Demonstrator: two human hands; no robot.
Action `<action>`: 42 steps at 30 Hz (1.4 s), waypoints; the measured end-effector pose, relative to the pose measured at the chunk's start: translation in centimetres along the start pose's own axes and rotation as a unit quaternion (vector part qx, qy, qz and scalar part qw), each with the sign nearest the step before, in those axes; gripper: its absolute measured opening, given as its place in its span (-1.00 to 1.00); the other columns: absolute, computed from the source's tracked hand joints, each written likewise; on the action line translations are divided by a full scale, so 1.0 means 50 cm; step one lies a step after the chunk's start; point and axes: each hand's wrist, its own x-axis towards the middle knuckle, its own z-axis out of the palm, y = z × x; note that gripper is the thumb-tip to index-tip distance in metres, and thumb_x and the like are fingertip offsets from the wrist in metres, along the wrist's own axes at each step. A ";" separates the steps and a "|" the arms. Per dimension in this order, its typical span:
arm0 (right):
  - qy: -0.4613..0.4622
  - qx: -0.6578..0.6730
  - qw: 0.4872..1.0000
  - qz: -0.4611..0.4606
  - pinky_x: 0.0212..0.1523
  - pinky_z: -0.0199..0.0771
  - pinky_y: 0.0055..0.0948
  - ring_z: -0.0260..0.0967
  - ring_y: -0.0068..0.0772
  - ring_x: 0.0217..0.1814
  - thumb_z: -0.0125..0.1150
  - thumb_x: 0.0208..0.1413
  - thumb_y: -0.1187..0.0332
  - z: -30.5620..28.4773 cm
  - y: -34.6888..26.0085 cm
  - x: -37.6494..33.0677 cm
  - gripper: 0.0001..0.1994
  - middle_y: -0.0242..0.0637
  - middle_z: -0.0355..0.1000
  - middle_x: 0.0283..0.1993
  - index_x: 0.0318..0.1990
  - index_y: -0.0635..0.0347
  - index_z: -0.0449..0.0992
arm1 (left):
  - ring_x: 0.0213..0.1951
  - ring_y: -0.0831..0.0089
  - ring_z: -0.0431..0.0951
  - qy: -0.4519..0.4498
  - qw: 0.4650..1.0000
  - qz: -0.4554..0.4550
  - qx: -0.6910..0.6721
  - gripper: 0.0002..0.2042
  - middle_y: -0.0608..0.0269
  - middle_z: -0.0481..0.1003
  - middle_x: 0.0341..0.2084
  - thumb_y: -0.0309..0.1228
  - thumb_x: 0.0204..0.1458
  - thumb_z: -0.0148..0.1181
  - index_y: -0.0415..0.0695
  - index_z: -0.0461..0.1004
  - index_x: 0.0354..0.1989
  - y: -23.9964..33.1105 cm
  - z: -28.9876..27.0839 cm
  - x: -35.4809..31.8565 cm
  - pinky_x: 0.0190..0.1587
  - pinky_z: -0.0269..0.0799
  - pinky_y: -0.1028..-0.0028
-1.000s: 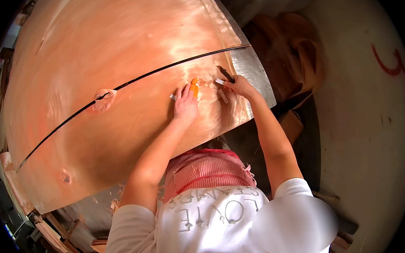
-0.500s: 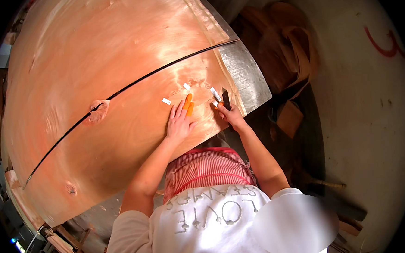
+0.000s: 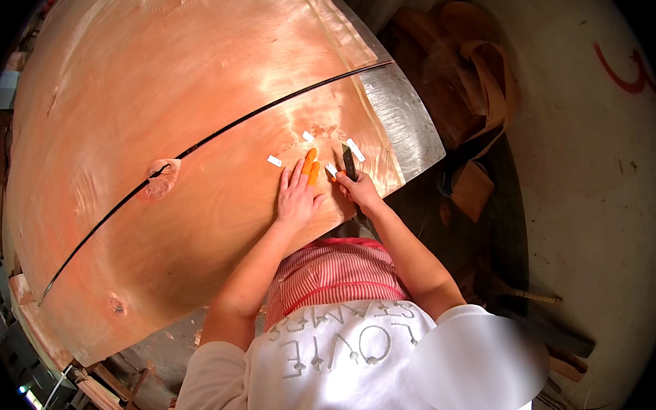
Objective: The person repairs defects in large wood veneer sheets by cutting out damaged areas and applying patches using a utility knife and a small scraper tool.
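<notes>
A desk with a grey metal top (image 3: 414, 136) carries a broad sheet of orange-brown wood (image 3: 195, 236), which covers most of it and leaves bare metal at the right corner. A narrow black line (image 3: 255, 110) curves across the wood; whether it is a gap or a strip cannot be told. It crosses a rough oval knot (image 3: 171, 186), and a smaller knot (image 3: 116, 304) shows toward the near left. Small white pieces lie on the wood: one left (image 3: 274, 161), one middle (image 3: 308, 136), one right (image 3: 359, 155).
</notes>
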 end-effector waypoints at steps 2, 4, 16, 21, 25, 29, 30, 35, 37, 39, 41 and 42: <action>0.005 0.001 1.000 0.003 -0.69 0.00 -0.67 0.07 -0.73 -0.71 0.11 0.10 0.29 -0.005 0.007 -0.008 -0.83 -0.51 0.27 -0.66 -0.42 0.18 0.46 | 0.27 0.21 -0.02 -0.008 1.000 -0.010 0.005 -0.28 0.01 0.14 0.13 -0.17 -0.16 0.21 -0.27 0.12 0.18 0.002 0.002 0.003 0.25 -0.12 0.09; 0.006 0.011 1.000 0.006 -0.69 0.00 -0.67 0.07 -0.73 -0.71 0.11 0.10 0.28 -0.010 0.011 -0.014 -0.83 -0.51 0.26 -0.67 -0.41 0.18 0.45 | 0.28 0.21 -0.03 -0.009 1.000 -0.014 0.001 -0.27 0.01 0.12 0.14 -0.16 -0.15 0.20 -0.27 0.10 0.19 0.004 0.004 0.003 0.25 -0.13 0.09; 0.036 -0.041 0.998 0.009 -0.62 0.17 -0.59 0.20 -0.62 -0.68 0.13 0.03 0.33 0.033 0.008 -0.001 -0.80 -0.42 0.32 -0.70 -0.53 0.26 0.47 | 0.26 0.11 -0.01 0.025 0.998 -0.015 -0.061 -0.39 -0.08 0.14 0.12 -0.21 -0.12 0.17 -0.32 0.21 0.09 0.002 0.004 0.009 0.25 -0.11 0.12; 0.031 -0.058 0.998 -0.005 -0.62 0.16 -0.59 0.19 -0.63 -0.68 0.14 0.04 0.32 0.036 0.013 0.001 -0.78 -0.42 0.32 -0.70 -0.54 0.26 0.46 | 0.24 0.10 0.03 0.014 0.990 -0.015 -0.139 -0.46 -0.11 0.20 0.06 -0.23 -0.12 0.17 -0.32 0.29 0.01 -0.039 0.023 -0.022 0.25 -0.10 0.09; 0.025 -0.065 0.997 -0.014 -0.60 0.18 -0.57 0.19 -0.63 -0.67 0.15 0.04 0.30 0.029 0.027 0.010 -0.79 -0.43 0.31 -0.69 -0.51 0.26 0.46 | 0.25 0.19 0.02 -0.050 0.993 0.100 -0.030 -0.47 -0.01 0.22 0.07 -0.20 -0.14 0.18 -0.29 0.34 -0.01 -0.027 -0.004 -0.010 0.25 -0.12 0.07; 0.009 -0.110 0.993 -0.040 -0.52 0.28 -0.52 0.29 -0.56 -0.59 0.14 0.04 0.30 0.026 0.028 0.004 -0.81 -0.38 0.37 -0.64 -0.46 0.25 0.47 | 0.27 0.30 -0.02 -0.098 0.992 0.077 0.015 -0.42 0.11 0.20 0.10 -0.13 -0.18 0.21 -0.26 0.34 0.00 -0.005 -0.021 -0.008 0.26 -0.15 0.07; 0.002 -0.158 0.985 -0.068 -0.49 0.31 -0.48 0.33 -0.50 -0.57 0.13 0.04 0.28 0.019 0.029 0.004 -0.81 -0.34 0.39 -0.63 -0.44 0.24 0.47 | 0.28 0.30 -0.03 -0.101 0.992 0.076 0.019 -0.41 0.11 0.19 0.11 -0.12 -0.18 0.21 -0.26 0.34 0.00 -0.002 -0.022 -0.008 0.26 -0.16 0.07; -0.033 -0.447 0.891 -0.073 -0.33 0.38 -0.20 0.41 -0.04 -0.38 0.05 0.01 0.20 -0.049 -0.047 0.011 -0.79 -0.08 0.46 -0.46 -0.35 0.11 0.51 | 0.27 0.31 -0.03 -0.095 0.992 0.075 0.045 -0.41 0.12 0.18 0.12 -0.13 -0.18 0.21 -0.25 0.34 0.01 0.010 -0.031 -0.002 0.26 -0.15 0.07; -0.048 -0.414 0.906 -0.073 -0.51 0.32 -0.49 0.35 -0.50 -0.58 0.07 0.07 0.26 -0.085 -0.062 0.004 -0.79 -0.37 0.39 -0.63 -0.41 0.21 0.47 | 0.27 0.30 -0.01 -0.090 0.993 0.067 0.043 -0.42 0.12 0.19 0.11 -0.15 -0.18 0.22 -0.24 0.34 0.01 0.015 -0.030 -0.001 0.25 -0.14 0.07; -0.044 -0.241 0.963 -0.112 -0.59 0.21 -0.58 0.24 -0.62 -0.62 0.05 0.11 0.27 -0.109 -0.045 -0.003 -0.80 -0.48 0.36 -0.62 -0.40 0.21 0.47 | 0.26 0.27 0.00 -0.072 0.996 0.060 0.012 -0.43 0.10 0.19 0.09 -0.15 -0.18 0.22 -0.19 0.34 0.02 0.012 -0.013 0.000 0.25 -0.13 0.07; 0.012 -0.121 0.989 -0.081 -0.61 0.13 -0.64 0.16 -0.68 -0.64 0.06 0.13 0.29 -0.126 -0.037 -0.016 -0.83 -0.53 0.34 -0.63 -0.35 0.19 0.47 | 0.25 0.22 0.01 -0.045 0.996 0.052 -0.048 -0.43 0.06 0.20 0.08 -0.15 -0.19 0.24 -0.11 0.35 0.04 0.002 0.006 0.008 0.24 -0.11 0.07; 0.007 -0.045 0.998 -0.051 -0.65 0.00 -0.68 0.08 -0.73 -0.66 0.07 0.13 0.27 -0.135 -0.025 -0.015 -0.83 -0.54 0.35 -0.60 -0.33 0.17 0.47 | 0.25 0.20 0.00 -0.045 0.996 0.060 -0.050 -0.47 0.04 0.22 0.06 -0.13 -0.19 0.23 -0.12 0.39 -0.02 0.003 0.009 0.014 0.24 -0.12 0.07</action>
